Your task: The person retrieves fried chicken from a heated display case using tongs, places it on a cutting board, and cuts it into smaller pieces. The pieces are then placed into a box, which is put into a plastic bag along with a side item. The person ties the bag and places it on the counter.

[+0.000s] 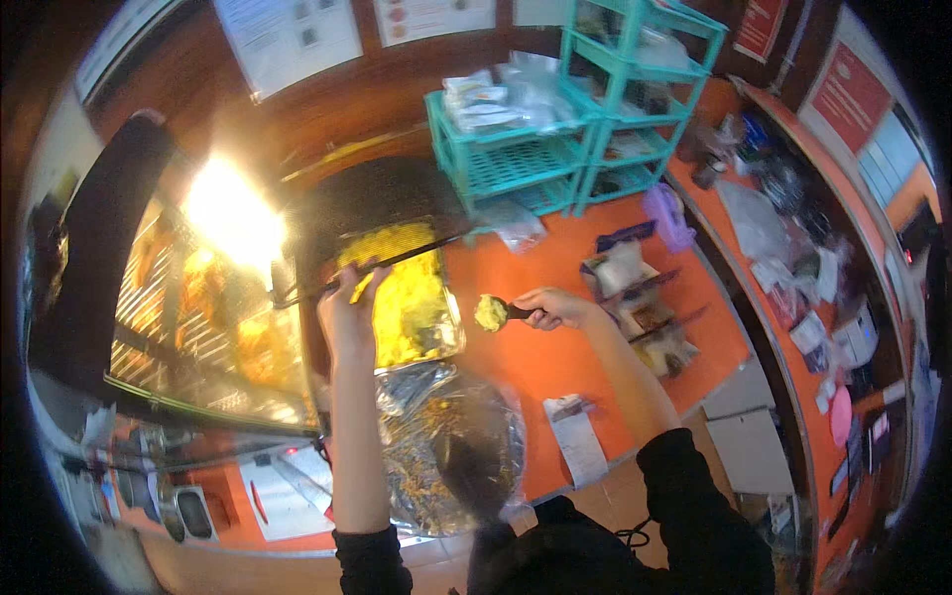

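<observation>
My left hand (349,305) reaches up at the left, its fingers closed on the dark edge of a lid (397,193). The lid is raised over a metal tray (458,332) of bright yellow food (402,297), whose exact kind I cannot tell. To the right of the tray, my right hand (551,309) grips a dark serving spoon (519,311). A lump of pale yellow food (489,313) sits in the spoon's bowl, above the orange counter (540,372).
A lit glass display case (213,327) stands close on the left. Nearer me lies a round, foil-lined, plastic-covered container (446,446). A paper slip (575,441), a divided holder of packets (645,307) and turquoise racks (511,159) are on the counter. Cluttered shelves (808,288) run along the right.
</observation>
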A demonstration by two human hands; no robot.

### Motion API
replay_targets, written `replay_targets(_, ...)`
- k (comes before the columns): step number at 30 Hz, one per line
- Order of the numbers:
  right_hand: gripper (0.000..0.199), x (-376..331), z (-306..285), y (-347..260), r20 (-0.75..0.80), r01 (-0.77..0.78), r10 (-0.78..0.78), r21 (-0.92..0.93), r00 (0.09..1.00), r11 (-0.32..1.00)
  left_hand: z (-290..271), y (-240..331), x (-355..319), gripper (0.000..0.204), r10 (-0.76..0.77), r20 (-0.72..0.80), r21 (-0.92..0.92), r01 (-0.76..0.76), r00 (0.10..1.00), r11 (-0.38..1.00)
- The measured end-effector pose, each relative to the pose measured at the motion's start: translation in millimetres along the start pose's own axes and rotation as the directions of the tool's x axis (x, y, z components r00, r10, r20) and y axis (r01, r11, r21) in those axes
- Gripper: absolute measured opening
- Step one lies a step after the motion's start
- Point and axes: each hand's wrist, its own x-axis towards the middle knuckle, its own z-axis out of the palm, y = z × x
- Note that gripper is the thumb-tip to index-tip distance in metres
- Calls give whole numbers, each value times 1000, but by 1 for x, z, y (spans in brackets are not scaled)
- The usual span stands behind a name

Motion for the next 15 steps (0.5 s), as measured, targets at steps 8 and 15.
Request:
replay_targets(8, 23, -170, -60, 33, -446, -53, 46, -1, 894, 999, -4, -6, 7, 27, 3, 0, -8, -3, 1000, 1000)
replay_targets(15, 21, -197, -140, 35, -417, -131, 42, -188, 908, 973, 1, -10, 4, 30, -29, 4, 17, 29, 1000, 999)
